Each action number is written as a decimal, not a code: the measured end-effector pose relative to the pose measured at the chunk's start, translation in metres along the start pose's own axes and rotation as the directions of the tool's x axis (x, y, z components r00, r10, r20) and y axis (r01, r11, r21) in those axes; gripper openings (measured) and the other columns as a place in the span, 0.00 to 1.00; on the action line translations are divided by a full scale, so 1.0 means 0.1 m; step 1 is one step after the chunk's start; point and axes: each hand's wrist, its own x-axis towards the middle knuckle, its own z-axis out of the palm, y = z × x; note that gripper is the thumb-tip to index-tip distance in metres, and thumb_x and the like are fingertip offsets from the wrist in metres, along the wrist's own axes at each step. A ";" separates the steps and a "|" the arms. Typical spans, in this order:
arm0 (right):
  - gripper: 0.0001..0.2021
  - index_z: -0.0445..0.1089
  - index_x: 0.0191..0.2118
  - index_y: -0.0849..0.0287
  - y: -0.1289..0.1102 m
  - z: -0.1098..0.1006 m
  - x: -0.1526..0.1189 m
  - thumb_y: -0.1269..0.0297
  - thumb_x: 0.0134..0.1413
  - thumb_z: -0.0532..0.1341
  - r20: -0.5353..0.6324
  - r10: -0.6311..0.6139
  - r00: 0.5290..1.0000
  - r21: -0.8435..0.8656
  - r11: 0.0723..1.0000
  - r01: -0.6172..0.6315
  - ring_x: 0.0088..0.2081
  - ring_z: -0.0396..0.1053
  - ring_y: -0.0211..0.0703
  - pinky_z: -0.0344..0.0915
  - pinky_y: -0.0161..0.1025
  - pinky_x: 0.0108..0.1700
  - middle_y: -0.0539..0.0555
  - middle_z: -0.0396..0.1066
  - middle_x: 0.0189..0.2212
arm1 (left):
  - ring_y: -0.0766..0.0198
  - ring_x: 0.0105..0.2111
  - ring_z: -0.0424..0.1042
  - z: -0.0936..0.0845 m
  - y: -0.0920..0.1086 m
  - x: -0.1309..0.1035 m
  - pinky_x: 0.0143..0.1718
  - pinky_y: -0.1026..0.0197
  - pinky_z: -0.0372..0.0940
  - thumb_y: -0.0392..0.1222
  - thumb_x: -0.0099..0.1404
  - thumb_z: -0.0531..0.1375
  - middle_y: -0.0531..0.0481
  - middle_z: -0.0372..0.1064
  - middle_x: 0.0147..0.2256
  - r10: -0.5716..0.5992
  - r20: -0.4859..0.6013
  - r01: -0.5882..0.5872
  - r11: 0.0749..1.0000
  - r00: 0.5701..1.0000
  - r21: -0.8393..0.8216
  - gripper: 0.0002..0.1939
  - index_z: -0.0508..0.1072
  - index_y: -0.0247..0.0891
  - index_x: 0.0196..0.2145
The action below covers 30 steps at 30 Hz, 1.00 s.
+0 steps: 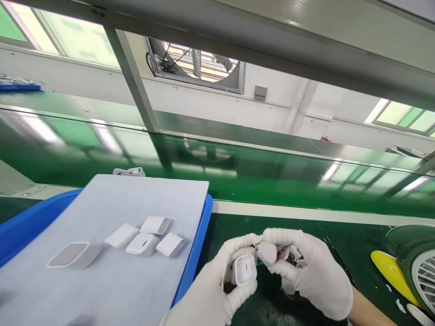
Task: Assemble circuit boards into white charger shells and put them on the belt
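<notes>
My left hand, in a white glove, grips a small white earbud-case shell. Its rounded end with a small slot faces me. Close beside it, my gloved right hand pinches a small white rounded part with red and dark wires. A bit of green circuit board shows between the two hands; which one holds it I cannot tell. Below the right fingers lies another whitish piece, partly hidden.
Left, a white sheet bearing several white case shells lies over a blue tray. Thin dark tweezers-like tools lie beyond my right hand. At right stand a round grille and a yellow piece. A green panel borders the bench.
</notes>
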 end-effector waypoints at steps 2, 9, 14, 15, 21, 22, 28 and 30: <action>0.06 0.73 0.36 0.51 -0.14 -0.02 0.02 0.71 0.58 0.61 0.094 -0.111 0.989 -0.122 0.985 0.122 0.32 0.71 0.39 0.68 0.39 0.43 0.47 0.73 0.30 | 0.51 0.49 0.69 0.01 -0.04 -0.01 0.51 0.53 0.65 0.46 0.59 0.62 0.47 0.71 0.49 0.019 -0.076 -0.013 0.997 0.997 0.075 0.20 0.68 0.47 0.50; 0.25 0.60 0.59 0.40 -0.17 0.00 -0.08 0.74 0.62 0.54 0.133 -0.464 0.876 -0.442 0.763 0.472 0.34 0.72 0.39 0.70 0.36 0.41 0.46 0.75 0.34 | 0.53 0.42 0.74 0.02 0.00 -0.10 0.44 0.56 0.70 0.46 0.59 0.63 0.49 0.75 0.44 0.160 -0.178 -0.108 0.957 0.971 0.271 0.14 0.74 0.49 0.44; 0.38 0.35 0.69 0.51 -0.05 0.06 -0.19 0.79 0.59 0.52 0.082 -0.545 0.834 -0.651 0.605 0.459 0.37 0.73 0.39 0.71 0.34 0.38 0.48 0.76 0.37 | 0.56 0.43 0.74 0.03 0.02 -0.13 0.40 0.60 0.73 0.40 0.60 0.61 0.50 0.74 0.46 0.276 -0.166 -0.212 0.922 0.947 0.324 0.14 0.73 0.51 0.45; 0.38 0.34 0.69 0.52 -0.06 0.06 -0.19 0.79 0.59 0.52 0.112 -0.544 0.831 -0.665 0.581 0.470 0.36 0.73 0.38 0.71 0.33 0.39 0.48 0.76 0.37 | 0.57 0.43 0.75 0.03 0.01 -0.13 0.39 0.61 0.73 0.38 0.59 0.61 0.51 0.74 0.45 0.292 -0.174 -0.225 0.918 0.941 0.326 0.15 0.72 0.51 0.45; 0.32 0.38 0.69 0.52 -0.17 0.14 -0.26 0.71 0.63 0.51 0.091 -0.535 0.840 -0.668 0.593 0.450 0.36 0.73 0.42 0.71 0.36 0.41 0.51 0.76 0.39 | 0.60 0.40 0.76 0.04 -0.11 -0.15 0.38 0.64 0.74 0.33 0.57 0.60 0.52 0.74 0.43 0.343 -0.203 -0.266 0.907 0.917 0.327 0.12 0.72 0.48 0.39; 0.33 0.38 0.69 0.53 -0.17 0.16 -0.28 0.68 0.63 0.52 0.078 -0.543 0.836 -0.680 0.584 0.443 0.36 0.73 0.43 0.72 0.37 0.41 0.52 0.76 0.39 | 0.61 0.39 0.76 0.05 -0.11 -0.15 0.38 0.64 0.74 0.33 0.58 0.60 0.52 0.74 0.43 0.343 -0.198 -0.268 0.906 0.918 0.326 0.11 0.72 0.47 0.37; 0.32 0.44 0.68 0.47 -0.13 0.22 -0.29 0.55 0.62 0.55 0.060 -0.555 0.830 -0.724 0.548 0.419 0.31 0.73 0.46 0.73 0.38 0.33 0.53 0.76 0.34 | 0.59 0.36 0.76 0.07 -0.07 -0.15 0.34 0.65 0.73 0.34 0.55 0.61 0.51 0.75 0.40 0.350 -0.238 -0.247 0.894 0.906 0.374 0.06 0.72 0.44 0.30; 0.30 0.46 0.67 0.44 -0.11 0.27 -0.31 0.56 0.62 0.55 -0.013 -0.553 0.833 -0.719 0.585 0.377 0.32 0.73 0.46 0.73 0.39 0.33 0.53 0.76 0.34 | 0.59 0.34 0.76 0.08 -0.05 -0.16 0.32 0.64 0.73 0.35 0.55 0.61 0.51 0.76 0.37 0.314 -0.269 -0.201 0.905 0.911 0.374 0.05 0.73 0.43 0.31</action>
